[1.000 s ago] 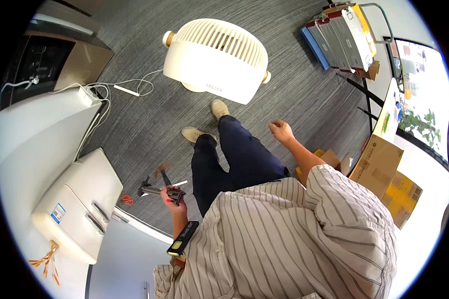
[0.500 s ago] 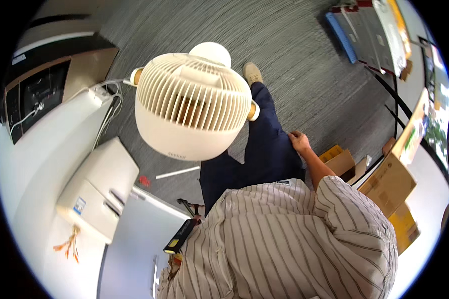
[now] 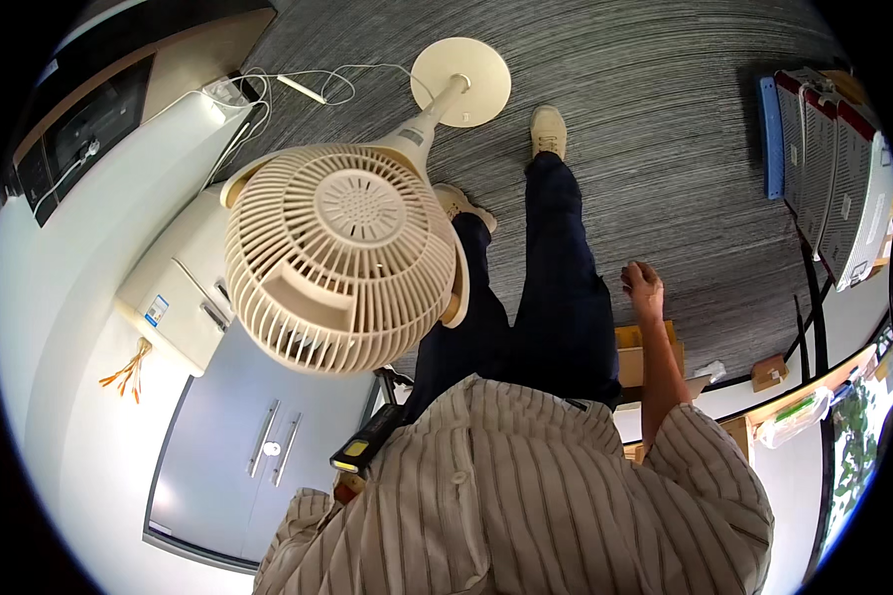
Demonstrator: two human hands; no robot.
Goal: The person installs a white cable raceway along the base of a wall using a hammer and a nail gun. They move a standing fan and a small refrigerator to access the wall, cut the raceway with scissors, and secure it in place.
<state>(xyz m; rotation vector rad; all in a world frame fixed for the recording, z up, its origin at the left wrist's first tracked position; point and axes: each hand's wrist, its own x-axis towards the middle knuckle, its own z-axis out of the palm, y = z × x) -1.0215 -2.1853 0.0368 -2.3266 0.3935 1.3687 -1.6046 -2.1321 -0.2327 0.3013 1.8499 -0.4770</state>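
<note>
A cream pedestal fan (image 3: 339, 253) with a round slatted grille stands in front of me. Its grille carries a dotted round centre and a recessed slot, and a curved bracket hugs its sides. A short pole leads from the head to a flat round base (image 3: 494, 84) on the floor. My right hand (image 3: 643, 283) hangs beside my right thigh, fingers loosely bent and apart, holding nothing. It is well away from the fan. My left hand does not show; a black device with a yellow patch (image 3: 367, 436) lies along my left side.
A white cable (image 3: 342, 74) runs from the base to a power strip (image 3: 225, 91) at the left. A white cabinet (image 3: 174, 283) and grey double doors (image 3: 223, 446) stand left. Boxes (image 3: 829, 169) lean at the right, and an open carton (image 3: 637, 359) sits near my right leg.
The view has shifted, and the fan's round-centred grille face and base now show more fully. My right hand has come off my thigh and hangs beside it.
</note>
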